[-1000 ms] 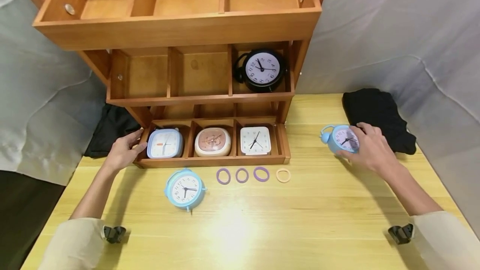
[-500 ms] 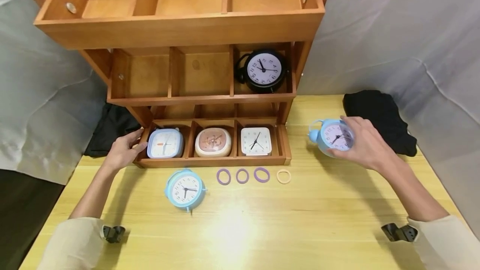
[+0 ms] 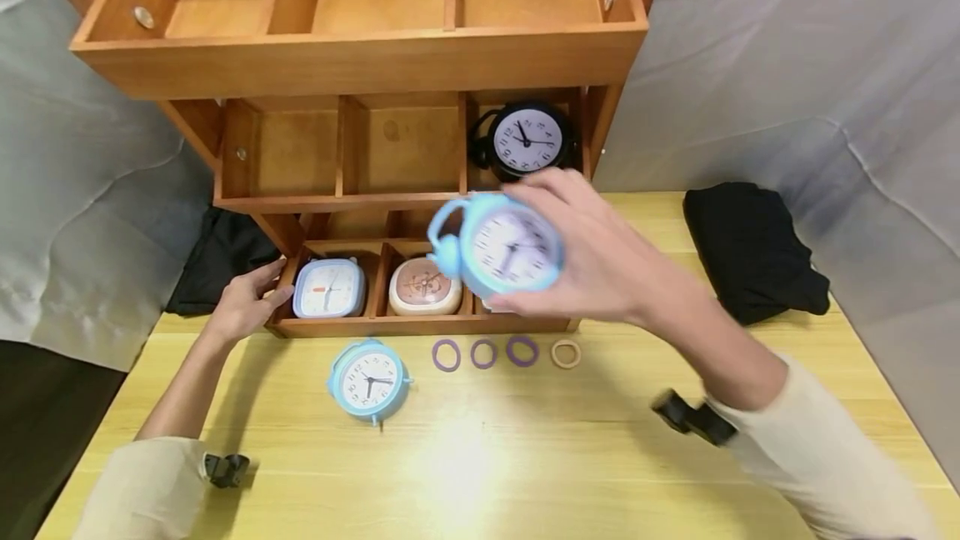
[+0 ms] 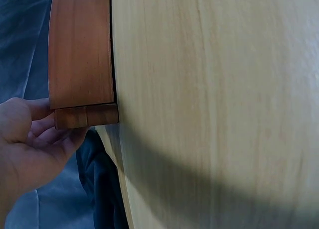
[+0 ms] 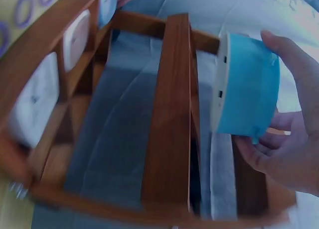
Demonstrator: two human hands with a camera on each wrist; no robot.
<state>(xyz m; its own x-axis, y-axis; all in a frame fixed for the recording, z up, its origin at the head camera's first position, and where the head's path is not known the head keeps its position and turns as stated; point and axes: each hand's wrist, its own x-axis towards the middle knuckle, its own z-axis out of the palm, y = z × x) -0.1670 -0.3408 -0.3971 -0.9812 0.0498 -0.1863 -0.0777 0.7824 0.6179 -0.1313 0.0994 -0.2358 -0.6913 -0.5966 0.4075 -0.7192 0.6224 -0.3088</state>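
Observation:
My right hand (image 3: 585,248) grips a round light-blue alarm clock (image 3: 512,247) by its side, thumb on one side and fingers on the other. It is held in the air before the wooden shelf (image 3: 360,65), partly covering a white square clock (image 5: 37,99) in the bottom tier. My left hand (image 3: 243,307) grips the left end of that bottom tier, and the left wrist view has its fingers (image 4: 72,142) around the wooden corner. A second light-blue alarm clock (image 3: 370,380) lies face up on the table (image 3: 525,457).
In the bottom tier sit a blue square clock (image 3: 330,288) and a beige rounded clock (image 3: 425,286). A black alarm clock (image 3: 527,140) is in the middle tier's right compartment. Purple rings (image 3: 447,355) and a yellow ring (image 3: 566,353) lie in front. Black cloth (image 3: 753,248) lies right.
My right hand has lifted the light-blue alarm clock off the right side of the table and carried it left to the front of the shelf. The left hand stays put.

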